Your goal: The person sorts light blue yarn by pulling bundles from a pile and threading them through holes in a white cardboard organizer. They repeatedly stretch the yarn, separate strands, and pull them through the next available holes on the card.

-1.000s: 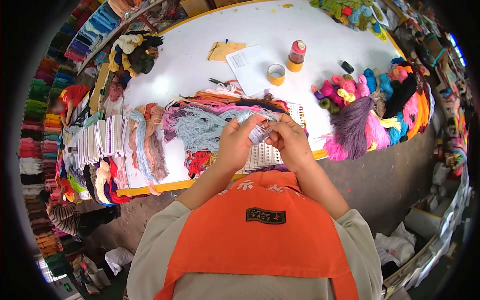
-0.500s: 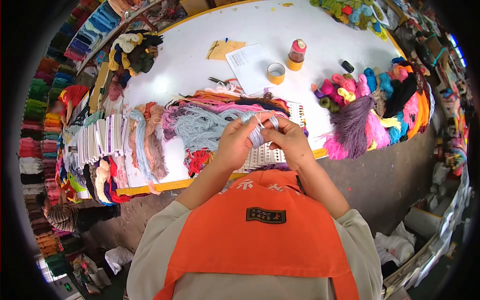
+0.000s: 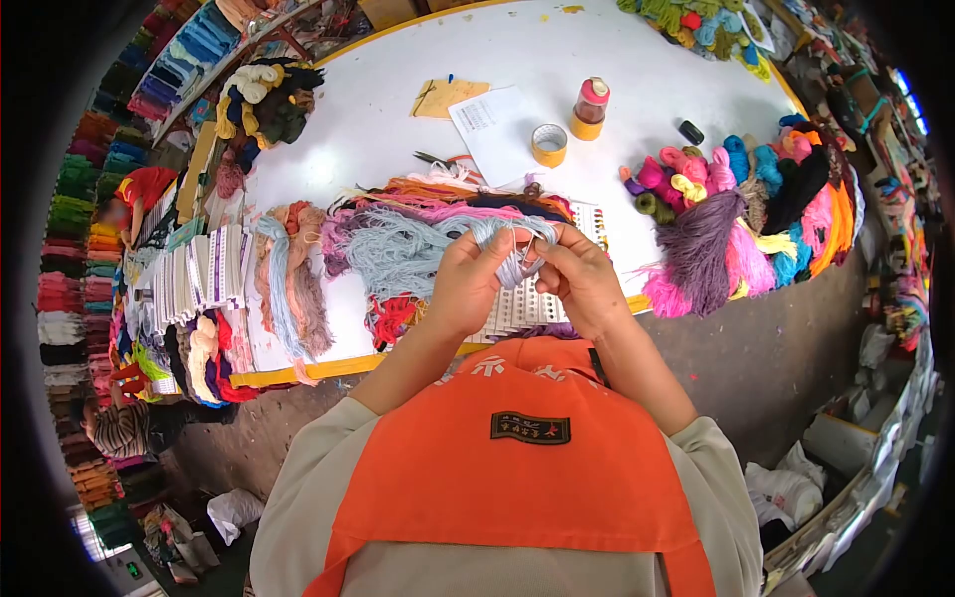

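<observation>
My left hand (image 3: 472, 279) is closed on a loop of pale blue-grey yarn (image 3: 513, 269) near the table's front edge. The fingers of my right hand (image 3: 579, 274) pinch the same yarn from the right, close beside the left. Behind and left of my hands lies a heap of light blue yarn (image 3: 398, 249), on top of pink, orange and dark skeins. White cards with rows of holes (image 3: 522, 310) show under my hands. Some fingertips are hidden by the yarn.
On the white table (image 3: 398, 149) are a tape roll (image 3: 549, 145), a pink-capped bottle (image 3: 589, 109), papers (image 3: 492, 129), scissors (image 3: 433, 160) and colourful skeins (image 3: 701, 249) at right. Cards (image 3: 199, 269) stand at left. Two people (image 3: 149, 189) are at the far left.
My right hand has shifted slightly, and the yarn between my hands is spread into a wider loop. The person in stripes at lower left has moved slightly.
</observation>
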A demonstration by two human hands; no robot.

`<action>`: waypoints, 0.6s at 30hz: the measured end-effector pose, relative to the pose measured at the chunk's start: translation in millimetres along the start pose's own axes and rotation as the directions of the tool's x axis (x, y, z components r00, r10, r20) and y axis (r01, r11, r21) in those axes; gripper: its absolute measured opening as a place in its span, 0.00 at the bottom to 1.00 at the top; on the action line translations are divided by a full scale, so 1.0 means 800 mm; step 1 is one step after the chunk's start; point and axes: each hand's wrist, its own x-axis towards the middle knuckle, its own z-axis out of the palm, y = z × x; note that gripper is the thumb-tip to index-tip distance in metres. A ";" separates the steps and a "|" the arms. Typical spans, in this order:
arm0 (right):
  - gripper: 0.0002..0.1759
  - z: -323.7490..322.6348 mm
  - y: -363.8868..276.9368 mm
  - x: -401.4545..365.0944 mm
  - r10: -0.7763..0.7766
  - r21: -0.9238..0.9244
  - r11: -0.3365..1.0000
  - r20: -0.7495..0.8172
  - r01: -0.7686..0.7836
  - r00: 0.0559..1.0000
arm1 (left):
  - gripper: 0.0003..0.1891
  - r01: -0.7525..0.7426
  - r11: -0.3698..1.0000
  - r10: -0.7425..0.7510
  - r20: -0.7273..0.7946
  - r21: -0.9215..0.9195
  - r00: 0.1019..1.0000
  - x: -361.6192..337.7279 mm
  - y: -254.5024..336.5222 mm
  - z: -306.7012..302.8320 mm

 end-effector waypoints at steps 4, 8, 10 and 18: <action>0.06 0.007 -0.002 -0.003 -0.034 -0.131 0.991 -0.039 0.029 0.999 | 0.16 -0.018 1.000 0.018 -0.014 -0.022 1.000 0.000 0.001 0.009; 0.10 0.002 0.000 -0.002 -0.026 -0.137 0.990 -0.035 0.021 0.999 | 0.18 0.012 0.998 -0.011 0.021 -0.060 1.000 -0.001 0.004 0.008; 0.11 0.003 0.000 -0.002 -0.022 -0.135 0.991 -0.041 0.016 0.999 | 0.18 0.009 0.999 -0.008 0.029 -0.043 1.000 0.000 0.003 0.009; 0.12 0.003 -0.002 -0.003 -0.048 -0.211 0.976 -0.004 0.046 0.999 | 0.18 -0.011 0.999 0.013 0.055 -0.033 0.998 0.000 0.002 0.012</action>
